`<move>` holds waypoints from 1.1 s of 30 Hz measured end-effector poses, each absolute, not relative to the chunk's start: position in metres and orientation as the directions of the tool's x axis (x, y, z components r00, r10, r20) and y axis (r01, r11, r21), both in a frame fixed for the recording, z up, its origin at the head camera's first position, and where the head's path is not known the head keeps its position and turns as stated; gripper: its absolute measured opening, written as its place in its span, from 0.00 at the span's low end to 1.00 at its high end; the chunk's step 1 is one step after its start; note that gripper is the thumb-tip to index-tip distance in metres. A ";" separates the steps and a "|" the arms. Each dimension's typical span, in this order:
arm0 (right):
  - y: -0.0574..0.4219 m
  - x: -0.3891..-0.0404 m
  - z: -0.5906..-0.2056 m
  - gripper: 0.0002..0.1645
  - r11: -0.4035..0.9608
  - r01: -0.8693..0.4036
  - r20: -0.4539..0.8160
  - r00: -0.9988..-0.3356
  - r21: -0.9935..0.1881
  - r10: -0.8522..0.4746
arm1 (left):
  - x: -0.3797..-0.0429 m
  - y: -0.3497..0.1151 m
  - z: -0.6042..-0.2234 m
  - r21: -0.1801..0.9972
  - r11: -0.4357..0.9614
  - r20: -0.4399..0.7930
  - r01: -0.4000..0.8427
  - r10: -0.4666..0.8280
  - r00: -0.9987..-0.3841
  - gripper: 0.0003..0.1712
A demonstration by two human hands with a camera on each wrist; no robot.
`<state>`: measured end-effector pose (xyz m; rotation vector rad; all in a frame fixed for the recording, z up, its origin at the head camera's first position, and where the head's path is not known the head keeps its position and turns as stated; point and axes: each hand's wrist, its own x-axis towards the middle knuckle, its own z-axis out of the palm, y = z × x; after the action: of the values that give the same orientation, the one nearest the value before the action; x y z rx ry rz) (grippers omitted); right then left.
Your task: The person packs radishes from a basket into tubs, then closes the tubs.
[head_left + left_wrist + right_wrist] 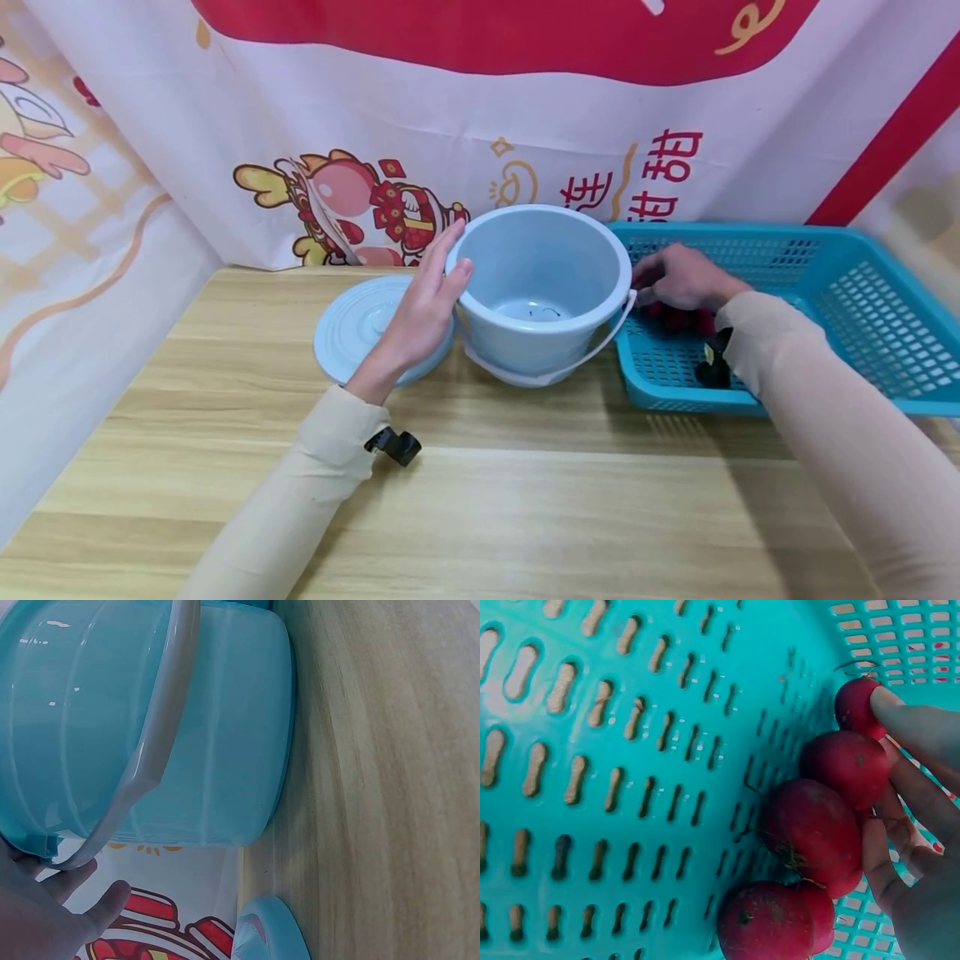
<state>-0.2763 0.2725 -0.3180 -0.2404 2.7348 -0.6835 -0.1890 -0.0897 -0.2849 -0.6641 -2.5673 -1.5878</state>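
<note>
A light blue bucket (517, 342) with a white handle (592, 354) stands upright on the table, a few small dark strands on its floor. My left hand (420, 312) rests against its left rim with straight fingers; the left wrist view shows the fingers by the handle's joint (49, 851). Inside a teal basket (697, 400) on the right, my right hand (686, 279) reaches down at the left end. Several red radishes (810, 825) lie there in a row, and the bent fingers hold the small one (855, 709) at the top of the right wrist view.
The round blue lid (356, 321) lies on the table left of the bucket, partly behind my left forearm. Bucket and basket stand side by side at the back of the wooden table (525, 500). A printed cloth (337, 100) hangs behind them.
</note>
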 end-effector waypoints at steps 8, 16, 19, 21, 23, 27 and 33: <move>0.275 -0.270 -0.308 0.27 0.826 -0.029 -0.216 -0.959 -0.562 -0.181 | -0.189 -0.091 -0.286 0.838 0.385 0.265 0.387 0.332 -0.905 0.35; 0.277 -0.265 -0.299 0.33 0.775 0.003 -0.161 -0.979 -0.633 -0.128 | -0.187 -0.090 -0.284 0.842 0.381 0.260 0.382 0.333 -0.906 0.34; 0.274 -0.263 -0.297 0.34 0.764 -0.003 -0.122 -0.987 -0.646 -0.107 | -0.186 -0.090 -0.284 0.843 0.386 0.253 0.376 0.332 -0.909 0.34; 0.272 -0.261 -0.295 0.34 0.755 -0.010 -0.091 -0.992 -0.656 -0.092 | -0.186 -0.090 -0.283 0.843 0.387 0.250 0.373 0.331 -0.910 0.34; 0.269 -0.260 -0.292 0.34 0.740 -0.008 -0.063 -0.996 -0.673 -0.068 | -0.186 -0.090 -0.284 0.843 0.386 0.252 0.374 0.331 -0.909 0.34; 0.263 -0.257 -0.283 0.35 0.711 -0.006 -0.005 -1.000 -0.704 -0.014 | -0.188 -0.091 -0.285 0.840 0.380 0.266 0.388 0.335 -0.904 0.34; 0.254 -0.252 -0.272 0.36 0.675 -0.061 0.112 -0.993 -0.735 0.033 | -0.188 -0.091 -0.285 0.840 0.381 0.265 0.386 0.334 -0.905 0.35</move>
<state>-0.2516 0.2545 -0.2719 -0.0247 2.9804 -1.3153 -0.1880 -0.0907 -0.2850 -0.6702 -2.5678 -1.5836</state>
